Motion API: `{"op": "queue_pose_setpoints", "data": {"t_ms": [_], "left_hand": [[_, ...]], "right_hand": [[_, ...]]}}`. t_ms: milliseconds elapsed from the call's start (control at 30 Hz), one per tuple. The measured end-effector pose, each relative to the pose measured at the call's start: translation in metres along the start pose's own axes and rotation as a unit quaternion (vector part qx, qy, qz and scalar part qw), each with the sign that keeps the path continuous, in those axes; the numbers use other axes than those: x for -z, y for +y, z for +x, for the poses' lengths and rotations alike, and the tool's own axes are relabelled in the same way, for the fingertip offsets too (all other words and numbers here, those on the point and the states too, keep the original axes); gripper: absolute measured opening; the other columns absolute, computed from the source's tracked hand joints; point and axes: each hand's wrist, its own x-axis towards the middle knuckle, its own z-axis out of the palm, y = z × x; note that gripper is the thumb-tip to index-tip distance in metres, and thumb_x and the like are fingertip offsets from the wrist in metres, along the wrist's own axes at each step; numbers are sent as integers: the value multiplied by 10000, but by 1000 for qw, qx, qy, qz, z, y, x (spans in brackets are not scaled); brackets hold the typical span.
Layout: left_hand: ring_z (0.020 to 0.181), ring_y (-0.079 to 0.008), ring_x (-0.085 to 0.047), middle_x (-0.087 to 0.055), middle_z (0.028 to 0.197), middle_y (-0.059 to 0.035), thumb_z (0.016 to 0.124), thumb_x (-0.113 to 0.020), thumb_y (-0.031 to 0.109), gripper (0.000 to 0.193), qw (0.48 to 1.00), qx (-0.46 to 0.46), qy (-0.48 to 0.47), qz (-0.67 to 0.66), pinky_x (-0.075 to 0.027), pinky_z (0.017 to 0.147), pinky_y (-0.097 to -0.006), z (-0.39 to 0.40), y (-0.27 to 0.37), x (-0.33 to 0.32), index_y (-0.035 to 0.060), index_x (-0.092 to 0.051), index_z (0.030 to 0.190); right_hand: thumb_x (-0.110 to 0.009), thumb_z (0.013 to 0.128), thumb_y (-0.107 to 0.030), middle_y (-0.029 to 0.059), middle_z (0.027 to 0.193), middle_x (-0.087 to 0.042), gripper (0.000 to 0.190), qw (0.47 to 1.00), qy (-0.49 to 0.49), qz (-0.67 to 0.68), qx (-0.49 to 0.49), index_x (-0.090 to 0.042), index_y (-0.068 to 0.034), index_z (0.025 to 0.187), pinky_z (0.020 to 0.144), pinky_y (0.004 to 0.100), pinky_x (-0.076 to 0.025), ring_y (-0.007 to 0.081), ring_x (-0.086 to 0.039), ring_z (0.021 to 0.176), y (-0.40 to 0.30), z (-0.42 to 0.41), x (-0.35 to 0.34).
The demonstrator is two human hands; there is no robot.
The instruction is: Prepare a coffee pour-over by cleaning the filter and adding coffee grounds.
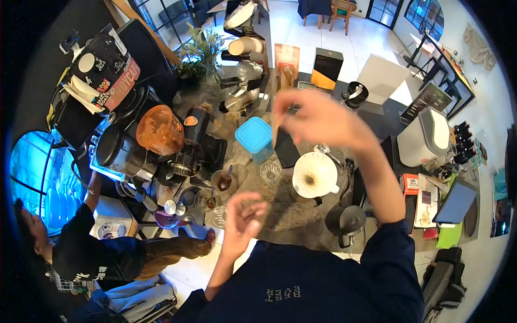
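Note:
My right hand [319, 117], blurred, is raised over the counter with its fingers bent. Its fingertips meet a thin upright brown strip [275, 131]; whether they grip it is unclear. Beneath that wrist sits a white cone dripper [317, 171] with a ribbed inside. My left hand [241, 226] hovers at the counter's near edge, fingers curled apart and holding nothing. Between the hands are a container with a blue lid [254, 135], a clear fluted glass [270, 173] and a flat black item [287, 149]. A black kettle [346, 221] stands right of the dripper.
Coffee grinders [188, 157] and an orange tub [159, 129] crowd the left side. Cups [223, 182] with dark contents stand near my left hand. A black-and-orange box [327, 66] is at the back. Another person [101, 250] is at the lower left.

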Motion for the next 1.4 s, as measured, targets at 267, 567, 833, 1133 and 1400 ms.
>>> {"op": "queue_pose_setpoints", "data": {"t_ms": [267,567,833,1133,1400], "left_hand": [[1340,-303,-370,-269,1484,-122,891,-676,449,854,984,-5,38,-177,-426,1021,-491,1,6,-24,210,-131,1503],[1298,-301,-458,-279,1510,-155,903,-705,285,780,982,67,-59,-168,-439,1025,-424,-30,-28,-59,175,-173,1463],[1266,-331,-513,-332,1444,-152,894,-680,41,723,986,101,-1,-135,-526,946,-411,-42,-34,-99,169,-190,1411],[1259,-311,-508,-359,1336,-175,868,-723,63,773,998,38,34,-43,-490,989,-413,-40,-52,-128,119,-153,1386],[1296,-365,-481,-332,1435,-203,894,-718,148,771,997,54,-55,-14,-487,1005,-456,-30,-43,-133,167,-127,1390]], "right_hand": [[-571,858,-121,177,901,-621,149,987,31,-159,19,-560,-4,949,632,493,-519,395,-648,776,-47,-102,-115],[-583,875,-120,142,932,-645,145,989,48,-101,-93,-567,-39,994,635,486,-511,397,-640,791,-11,-183,-144],[-667,868,-89,163,833,-654,179,990,74,110,-51,-593,4,1001,622,386,-508,301,-658,714,25,-224,-148],[-679,879,-106,200,861,-667,220,980,84,171,-63,-594,29,1031,677,389,-519,324,-683,770,38,-243,-139],[-690,895,-126,122,819,-669,204,966,67,231,-90,-611,25,1007,649,308,-493,153,-632,718,48,-253,-126]]}}
